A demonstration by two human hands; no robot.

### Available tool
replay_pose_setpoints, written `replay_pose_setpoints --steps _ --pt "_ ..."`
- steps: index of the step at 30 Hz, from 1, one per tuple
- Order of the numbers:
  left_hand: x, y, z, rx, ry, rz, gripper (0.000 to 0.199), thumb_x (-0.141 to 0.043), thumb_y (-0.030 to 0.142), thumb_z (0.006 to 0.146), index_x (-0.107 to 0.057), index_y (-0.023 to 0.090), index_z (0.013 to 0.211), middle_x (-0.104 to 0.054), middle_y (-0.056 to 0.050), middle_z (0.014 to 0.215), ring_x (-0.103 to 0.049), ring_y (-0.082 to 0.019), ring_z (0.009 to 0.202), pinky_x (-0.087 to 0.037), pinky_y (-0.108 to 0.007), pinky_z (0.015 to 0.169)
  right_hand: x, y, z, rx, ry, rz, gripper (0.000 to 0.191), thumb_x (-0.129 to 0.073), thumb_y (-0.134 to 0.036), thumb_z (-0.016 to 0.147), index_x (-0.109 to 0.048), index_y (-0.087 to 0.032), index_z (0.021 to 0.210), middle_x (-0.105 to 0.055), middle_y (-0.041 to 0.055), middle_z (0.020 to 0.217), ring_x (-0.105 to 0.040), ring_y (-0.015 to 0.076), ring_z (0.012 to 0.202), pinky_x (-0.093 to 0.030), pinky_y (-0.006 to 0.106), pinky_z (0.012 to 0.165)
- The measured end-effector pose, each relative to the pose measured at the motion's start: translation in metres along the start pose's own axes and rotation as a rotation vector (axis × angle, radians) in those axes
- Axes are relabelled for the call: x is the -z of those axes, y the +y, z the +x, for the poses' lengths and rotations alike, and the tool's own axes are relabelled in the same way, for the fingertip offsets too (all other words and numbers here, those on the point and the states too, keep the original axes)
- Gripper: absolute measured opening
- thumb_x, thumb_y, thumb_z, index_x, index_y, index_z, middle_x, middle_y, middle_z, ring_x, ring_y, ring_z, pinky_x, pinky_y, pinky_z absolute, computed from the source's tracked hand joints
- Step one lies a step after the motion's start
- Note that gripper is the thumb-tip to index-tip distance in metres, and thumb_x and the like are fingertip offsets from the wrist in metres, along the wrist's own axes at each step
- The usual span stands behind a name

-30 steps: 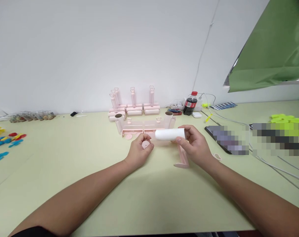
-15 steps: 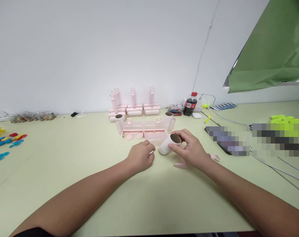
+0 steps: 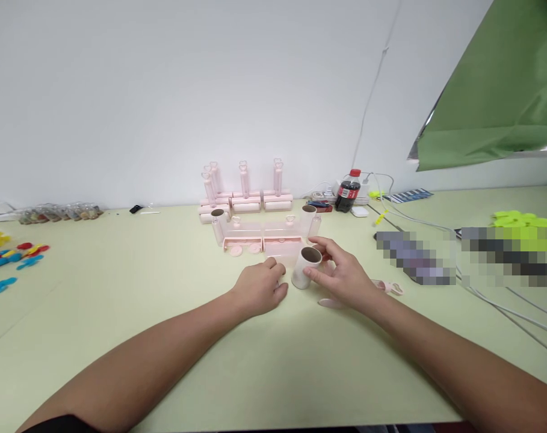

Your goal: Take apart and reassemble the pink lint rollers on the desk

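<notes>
A white roll with a brown cardboard core (image 3: 301,273) stands almost upright on the table. My right hand (image 3: 343,273) is curved round its right side, thumb against the front and fingers behind. Just left of the roll, my left hand (image 3: 260,287) rests on the table with fingers curled; a small pale piece in it is mostly hidden. Under and behind my right hand lie a pale pink part (image 3: 331,303) and a clear piece with a pink heart-shaped loop (image 3: 394,288). Beyond my hands are pink trays (image 3: 243,242) and two more upright rolls (image 3: 309,219).
Assembled pink pieces (image 3: 246,201) stand in a row by the wall. A cola bottle (image 3: 348,191), cables (image 3: 417,222) and a blurred-out dark item (image 3: 413,258) are at right. Colourful plastic pieces (image 3: 15,257) lie at far left, yellow-green ones (image 3: 519,218) at far right.
The white roll has gone from tilted to nearly upright and shifted slightly left, with my right hand following. The pale piece in my left hand shows less now.
</notes>
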State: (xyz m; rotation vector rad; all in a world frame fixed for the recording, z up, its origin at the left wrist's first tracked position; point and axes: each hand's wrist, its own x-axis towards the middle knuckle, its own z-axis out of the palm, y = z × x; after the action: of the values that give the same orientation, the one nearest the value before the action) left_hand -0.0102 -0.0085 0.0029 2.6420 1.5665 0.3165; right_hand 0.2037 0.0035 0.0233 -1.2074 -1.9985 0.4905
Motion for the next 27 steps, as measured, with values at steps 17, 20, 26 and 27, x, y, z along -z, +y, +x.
replay_pose_setpoints --steps 17,20,26,27 --pt "-0.007 -0.005 0.002 -0.104 0.124 -0.138 0.012 -0.048 0.025 0.088 -0.056 0.021 0.097 -0.061 -0.002 0.099 -0.061 -0.016 0.079 -0.044 -0.028 0.064 -0.007 0.009 0.000 0.053 -0.053 0.131 0.050 -0.061 -0.036 0.084 -0.044 -0.028 0.131 -0.065 0.0052 0.109 -0.063 0.0188 0.085 -0.053 0.034 0.075" --pt "-0.007 -0.004 0.001 -0.100 0.128 -0.126 0.014 -0.048 0.027 0.088 -0.057 0.021 0.096 -0.062 -0.002 0.097 -0.060 -0.015 0.076 -0.043 -0.028 0.062 -0.006 0.008 0.000 0.045 -0.083 0.200 0.052 -0.061 -0.036 0.084 -0.042 -0.029 0.133 -0.063 0.0070 0.115 -0.063 0.0196 0.089 -0.054 0.036 0.078" --pt "-0.008 -0.005 0.001 -0.170 0.166 -0.112 0.016 -0.047 0.027 0.088 -0.060 0.021 0.088 -0.062 -0.001 0.086 -0.058 -0.013 0.070 -0.039 -0.026 0.057 0.008 0.008 0.004 0.041 -0.043 0.177 0.052 -0.060 -0.031 0.082 -0.042 -0.028 0.131 -0.062 0.0077 0.119 -0.061 0.0194 0.090 -0.052 0.038 0.082" --pt "-0.008 -0.005 0.001 -0.196 0.171 -0.109 0.016 -0.046 0.027 0.088 -0.061 0.020 0.087 -0.062 -0.001 0.085 -0.058 -0.013 0.069 -0.038 -0.026 0.056 0.012 0.008 0.005 0.036 -0.022 0.149 0.047 -0.059 -0.030 0.082 -0.046 -0.027 0.127 -0.063 0.0071 0.116 -0.061 0.0192 0.088 -0.051 0.037 0.080"
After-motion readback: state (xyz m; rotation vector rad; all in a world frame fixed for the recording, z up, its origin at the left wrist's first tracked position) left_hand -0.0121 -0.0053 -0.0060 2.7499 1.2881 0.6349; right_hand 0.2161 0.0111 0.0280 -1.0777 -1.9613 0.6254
